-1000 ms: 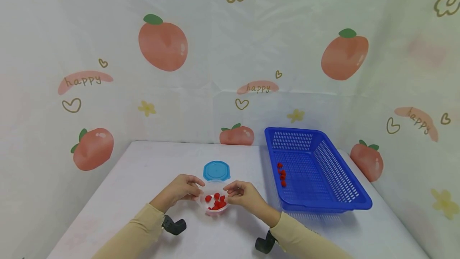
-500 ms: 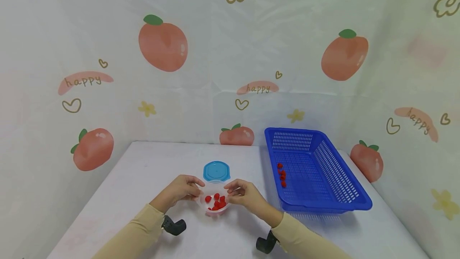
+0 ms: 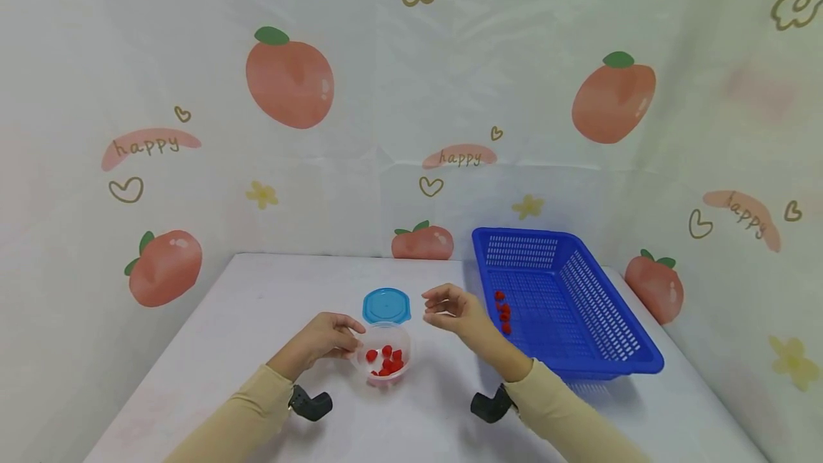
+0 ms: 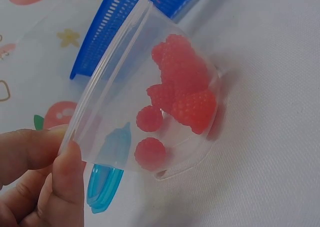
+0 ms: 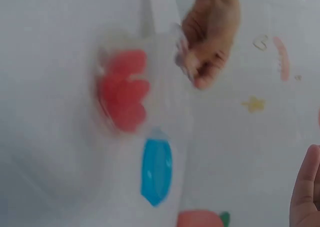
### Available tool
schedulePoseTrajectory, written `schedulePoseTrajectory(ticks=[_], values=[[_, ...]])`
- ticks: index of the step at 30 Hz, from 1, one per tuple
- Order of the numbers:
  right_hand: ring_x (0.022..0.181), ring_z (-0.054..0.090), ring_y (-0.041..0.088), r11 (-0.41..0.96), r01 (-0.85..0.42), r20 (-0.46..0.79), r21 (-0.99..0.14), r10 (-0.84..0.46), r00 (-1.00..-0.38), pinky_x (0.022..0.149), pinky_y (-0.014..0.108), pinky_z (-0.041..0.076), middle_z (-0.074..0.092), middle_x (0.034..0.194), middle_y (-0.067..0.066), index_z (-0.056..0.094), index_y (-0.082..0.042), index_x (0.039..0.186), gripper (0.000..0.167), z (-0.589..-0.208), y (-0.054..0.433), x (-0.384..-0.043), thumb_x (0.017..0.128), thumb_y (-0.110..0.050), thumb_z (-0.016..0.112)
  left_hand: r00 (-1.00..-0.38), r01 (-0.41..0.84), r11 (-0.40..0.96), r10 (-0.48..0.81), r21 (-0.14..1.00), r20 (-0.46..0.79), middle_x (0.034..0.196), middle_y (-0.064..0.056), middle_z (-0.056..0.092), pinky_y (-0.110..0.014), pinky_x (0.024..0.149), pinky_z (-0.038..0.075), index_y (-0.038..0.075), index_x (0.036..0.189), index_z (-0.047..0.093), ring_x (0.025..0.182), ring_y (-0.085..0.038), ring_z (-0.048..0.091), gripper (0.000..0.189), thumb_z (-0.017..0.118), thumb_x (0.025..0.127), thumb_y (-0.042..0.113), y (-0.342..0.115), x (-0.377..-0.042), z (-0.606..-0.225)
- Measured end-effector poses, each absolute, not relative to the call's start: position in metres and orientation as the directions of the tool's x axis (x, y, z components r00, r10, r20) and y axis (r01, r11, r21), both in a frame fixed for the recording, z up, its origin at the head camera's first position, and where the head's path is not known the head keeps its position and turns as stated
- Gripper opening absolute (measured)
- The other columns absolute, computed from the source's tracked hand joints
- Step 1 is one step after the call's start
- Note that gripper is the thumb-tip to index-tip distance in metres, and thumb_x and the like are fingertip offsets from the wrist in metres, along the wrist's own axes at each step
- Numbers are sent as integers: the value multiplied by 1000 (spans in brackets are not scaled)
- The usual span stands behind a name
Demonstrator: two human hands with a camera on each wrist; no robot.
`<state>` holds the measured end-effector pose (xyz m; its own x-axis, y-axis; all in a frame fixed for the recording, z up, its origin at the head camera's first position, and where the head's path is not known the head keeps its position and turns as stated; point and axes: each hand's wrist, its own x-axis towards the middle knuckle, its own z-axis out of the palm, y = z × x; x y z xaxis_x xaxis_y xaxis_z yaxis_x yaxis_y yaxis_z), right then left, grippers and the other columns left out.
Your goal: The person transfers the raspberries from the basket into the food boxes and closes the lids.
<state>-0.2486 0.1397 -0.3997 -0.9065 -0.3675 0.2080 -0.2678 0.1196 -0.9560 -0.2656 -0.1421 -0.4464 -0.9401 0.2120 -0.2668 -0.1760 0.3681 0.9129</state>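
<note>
Left grip (image 3: 323, 340) pinches the rim of the clear bowl (image 3: 393, 335) on the surface (image 3: 289, 284); overlapping red berries (image 4: 181, 69) inside blur in the right wrist view. Right grip (image 3: 464, 314), cut off there, hangs released. Behind the bowl lies the lid (image 3: 386, 304); rightward, the basket (image 3: 553, 313) is partly hidden.

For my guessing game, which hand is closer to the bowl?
Left. The left hand pinches the bowl at its rim; the right hand is apart, to the bowl's right.

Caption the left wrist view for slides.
Left hand pinches a clear bowl of raspberries by its rim, blue lid and basket behind.
</note>
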Motion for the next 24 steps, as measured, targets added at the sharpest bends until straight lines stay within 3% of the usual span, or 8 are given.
schedulePoseTrajectory(ticks=[7,15,20,24], values=[[93,62,10,86,-333,306,-939,-235,-923,82,20,54,61,102,4,58,4,118,33,-370,171,-269,87,-4,69,-938,-184,367,212,912,-275,78,-8,66,-29,67,59,0,106,66,64,-17,62,24,71,83,5,-143,-267,-447],[90,64,8,75,-356,344,-932,-137,-929,84,22,55,61,99,-1,58,-2,120,31,-355,206,-304,90,-8,66,-942,-172,374,210,911,-263,77,-7,65,-30,66,59,0,107,66,63,-17,61,25,70,83,4,-144,-265,-445],[92,62,4,176,-311,307,-934,-51,-950,85,19,52,59,96,-10,59,-11,120,30,-358,230,-324,92,-19,67,-939,-164,370,224,914,-259,76,-7,64,-29,66,58,-1,106,66,63,-17,61,25,70,83,5,-144,-266,-446],[92,60,3,274,-262,273,-925,1,-962,87,23,52,58,98,-9,56,-3,127,38,-367,249,-337,93,-20,65,-941,-150,369,232,917,-247,74,-6,64,-28,65,58,-1,106,66,63,-16,61,25,69,82,3,-144,-267,-448]])
